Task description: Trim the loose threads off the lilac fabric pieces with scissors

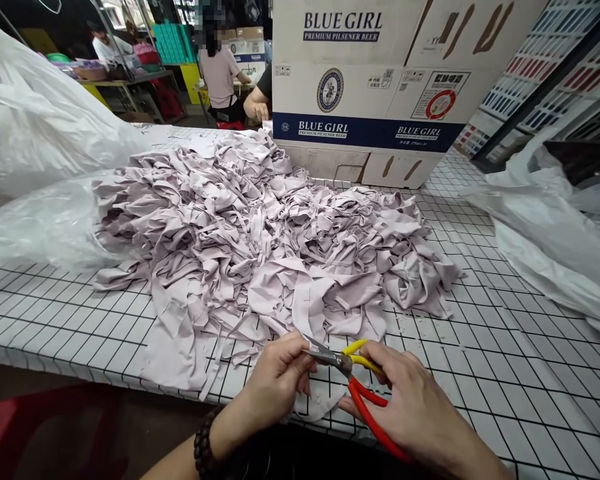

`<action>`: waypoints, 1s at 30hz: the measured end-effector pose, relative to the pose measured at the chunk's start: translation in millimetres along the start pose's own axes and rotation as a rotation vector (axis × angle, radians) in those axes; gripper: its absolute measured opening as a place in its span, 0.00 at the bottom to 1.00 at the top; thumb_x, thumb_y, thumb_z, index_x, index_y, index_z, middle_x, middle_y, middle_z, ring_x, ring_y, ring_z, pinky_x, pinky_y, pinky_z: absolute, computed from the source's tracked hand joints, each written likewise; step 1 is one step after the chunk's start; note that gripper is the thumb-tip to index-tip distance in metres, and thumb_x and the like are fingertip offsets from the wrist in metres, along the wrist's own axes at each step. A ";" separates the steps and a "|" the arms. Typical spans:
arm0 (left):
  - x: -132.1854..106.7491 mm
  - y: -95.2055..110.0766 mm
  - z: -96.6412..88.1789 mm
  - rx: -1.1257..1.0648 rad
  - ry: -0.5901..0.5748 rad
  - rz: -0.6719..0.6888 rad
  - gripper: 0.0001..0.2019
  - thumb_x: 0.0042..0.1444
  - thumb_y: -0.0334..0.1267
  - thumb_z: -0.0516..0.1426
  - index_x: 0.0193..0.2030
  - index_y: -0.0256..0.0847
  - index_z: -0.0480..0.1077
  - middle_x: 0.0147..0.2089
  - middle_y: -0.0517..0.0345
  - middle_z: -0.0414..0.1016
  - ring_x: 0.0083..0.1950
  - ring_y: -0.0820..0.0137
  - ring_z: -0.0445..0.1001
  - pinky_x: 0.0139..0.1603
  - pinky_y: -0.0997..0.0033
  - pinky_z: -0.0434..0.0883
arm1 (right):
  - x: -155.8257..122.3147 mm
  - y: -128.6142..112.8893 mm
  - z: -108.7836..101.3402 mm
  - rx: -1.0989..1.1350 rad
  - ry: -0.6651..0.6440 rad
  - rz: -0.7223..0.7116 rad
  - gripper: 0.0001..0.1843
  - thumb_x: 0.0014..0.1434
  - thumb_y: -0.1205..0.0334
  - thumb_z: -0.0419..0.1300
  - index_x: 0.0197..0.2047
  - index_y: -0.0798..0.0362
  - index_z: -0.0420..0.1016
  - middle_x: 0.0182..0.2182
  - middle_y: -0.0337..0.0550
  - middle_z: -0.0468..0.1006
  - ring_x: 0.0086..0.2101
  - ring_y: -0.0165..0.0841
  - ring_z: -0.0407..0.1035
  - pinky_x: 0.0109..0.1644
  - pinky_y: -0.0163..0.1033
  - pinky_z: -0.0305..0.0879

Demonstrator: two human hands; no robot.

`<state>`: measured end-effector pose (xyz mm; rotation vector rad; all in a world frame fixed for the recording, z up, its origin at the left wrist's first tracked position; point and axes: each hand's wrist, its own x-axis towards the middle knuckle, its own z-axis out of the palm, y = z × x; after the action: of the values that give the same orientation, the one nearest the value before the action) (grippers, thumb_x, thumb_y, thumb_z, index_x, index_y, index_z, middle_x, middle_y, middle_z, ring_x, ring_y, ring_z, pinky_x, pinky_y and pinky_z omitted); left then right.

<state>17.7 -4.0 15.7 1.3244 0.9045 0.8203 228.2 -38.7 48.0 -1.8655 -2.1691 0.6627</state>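
Observation:
My right hand grips a pair of scissors with one yellow and one red handle. Their blades are parted and point left, reaching my left hand. That hand is closed in a pinch on a pale mauve fabric piece, part of which hangs below the fingers over the table edge. Just beyond both hands lies a big loose heap of pale mauve fabric pieces, with strips trailing toward the near edge. What exactly sits between the blades is hidden by my fingers.
A large Blue Girl beer carton stands behind the heap on the grid-patterned table. Clear plastic bags lie at left and a white plastic bag at right. A red stool is at lower left. People sit at work beyond.

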 end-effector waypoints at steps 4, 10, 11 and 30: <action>0.8 0.9 -0.9 -0.038 -0.017 0.004 0.15 0.61 0.42 0.55 0.25 0.37 0.69 0.29 0.61 0.63 0.20 0.78 0.64 0.21 0.77 0.63 | 0.6 -0.9 2.4 -0.016 0.029 -0.027 0.20 0.47 0.44 0.69 0.35 0.45 0.68 0.31 0.36 0.78 0.29 0.36 0.70 0.34 0.41 0.66; 1.6 -0.7 -2.8 -0.103 -0.034 -0.021 0.14 0.60 0.43 0.56 0.28 0.36 0.72 0.29 0.60 0.64 0.20 0.78 0.65 0.20 0.78 0.65 | 1.8 -5.0 1.0 -0.043 0.084 -0.073 0.19 0.49 0.45 0.68 0.35 0.46 0.69 0.31 0.36 0.78 0.29 0.35 0.70 0.36 0.41 0.65; 1.5 -1.4 -3.0 -0.105 -0.036 -0.021 0.15 0.60 0.44 0.56 0.28 0.36 0.73 0.30 0.60 0.64 0.20 0.78 0.65 0.20 0.78 0.66 | 2.1 -6.1 -0.1 -0.049 0.079 -0.077 0.18 0.49 0.45 0.67 0.35 0.47 0.69 0.31 0.36 0.77 0.29 0.34 0.70 0.36 0.41 0.65; -0.6 0.5 -5.0 -0.145 -0.043 -0.037 0.18 0.60 0.48 0.57 0.29 0.34 0.75 0.29 0.61 0.64 0.19 0.80 0.64 0.18 0.79 0.64 | 5.6 -5.4 4.0 -0.171 0.122 -0.167 0.17 0.54 0.49 0.62 0.24 0.49 0.64 0.16 0.31 0.67 0.18 0.28 0.57 0.28 0.35 0.55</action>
<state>12.9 -2.3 16.2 1.1923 0.8177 0.8104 220.7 -34.6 46.2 -1.7258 -2.3312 0.3314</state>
